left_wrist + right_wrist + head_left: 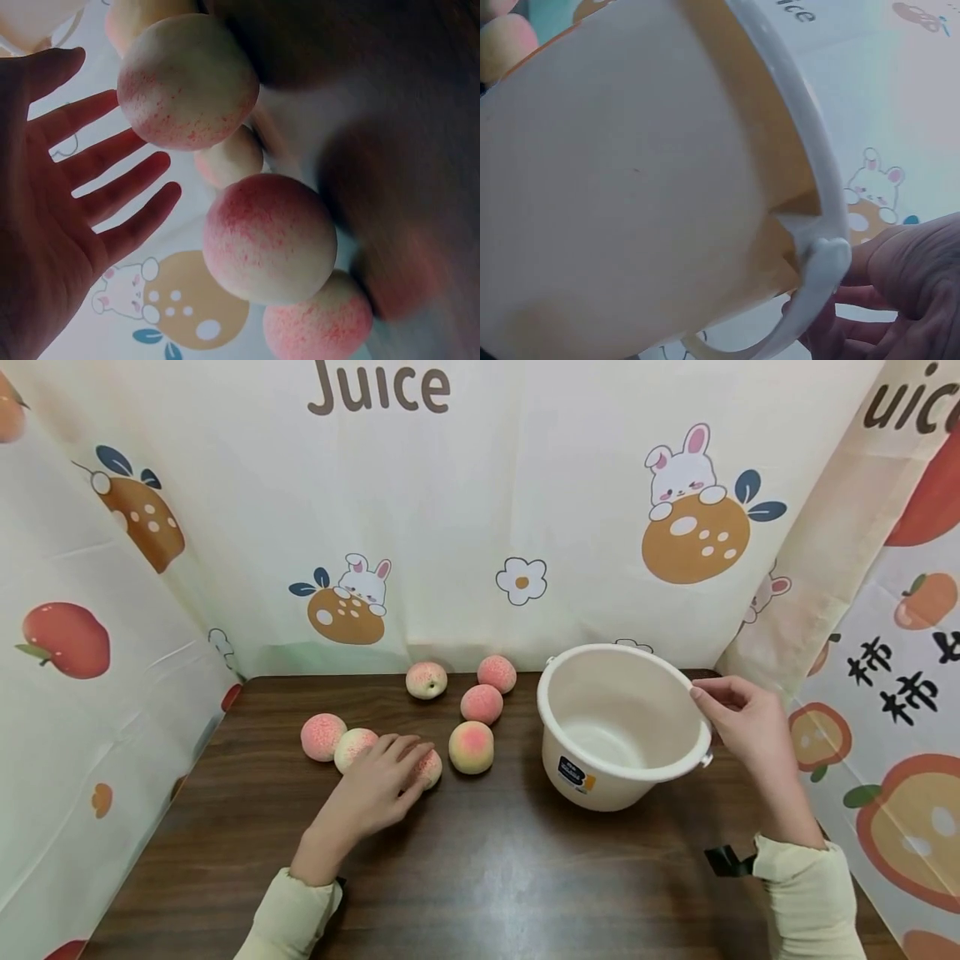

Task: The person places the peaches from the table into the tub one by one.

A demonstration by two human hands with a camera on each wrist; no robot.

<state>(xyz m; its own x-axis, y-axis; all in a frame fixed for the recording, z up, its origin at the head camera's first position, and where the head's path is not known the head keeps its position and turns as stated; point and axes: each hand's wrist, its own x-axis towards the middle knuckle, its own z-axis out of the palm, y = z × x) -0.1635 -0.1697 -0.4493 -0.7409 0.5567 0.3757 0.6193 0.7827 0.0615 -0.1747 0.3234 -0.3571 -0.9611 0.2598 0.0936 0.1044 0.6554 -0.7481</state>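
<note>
Just left of centre on a dark wooden worktop point(487, 860), a pink-flecked peach point(430, 770) lies partly hidden under the person's left grip point(375, 785), which is released, fingers loosely spread. A pale peach point(350, 748) is also partly covered by it, with a pink peach point(323, 737) against its left side. To the right sits a yellow-pink peach point(472, 748); behind that are two rosy peaches point(482, 704), close together, and a speckled peach point(426, 681) lies apart near the back edge. Farther right, a cream bucket point(615, 706) is grasped at its rim by the right grip point(750, 727). At the back hangs a fruit-and-rabbit cloth point(450, 485) lettered "Juice". Seen from the head, the left grip blocks part of the row; the left wrist view instead shows its palm, fingertips at one peach's edge, contact uncertain. The bucket's wall fills most of the right wrist view, which also reveals a curved white handle point(799, 322) beside the right grip. Only the head view shows the bucket's dark label point(574, 772).
</note>
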